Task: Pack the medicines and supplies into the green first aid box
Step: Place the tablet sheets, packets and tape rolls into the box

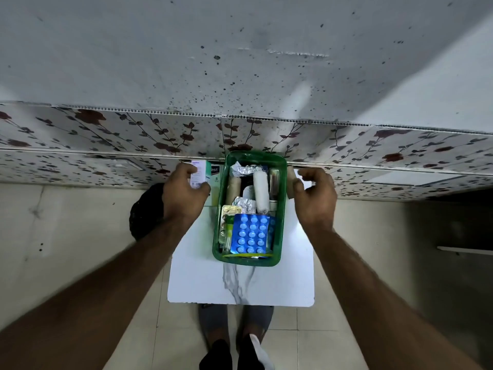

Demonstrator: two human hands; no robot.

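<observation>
The green first aid box stands open on a small white marble-patterned table. Inside lie a blue blister pack, a white bandage roll, silver foil strips and a yellowish strip. My left hand grips a small white and green medicine carton just left of the box. Behind that carton lies a green plaster box. My right hand hovers at the box's right side, fingers curled near a beige roll; whether it holds the roll is unclear.
A wall with floral tiles runs right behind the table. A black round object sits left of the table under my left arm. Tiled floor and my feet are below the table's front edge.
</observation>
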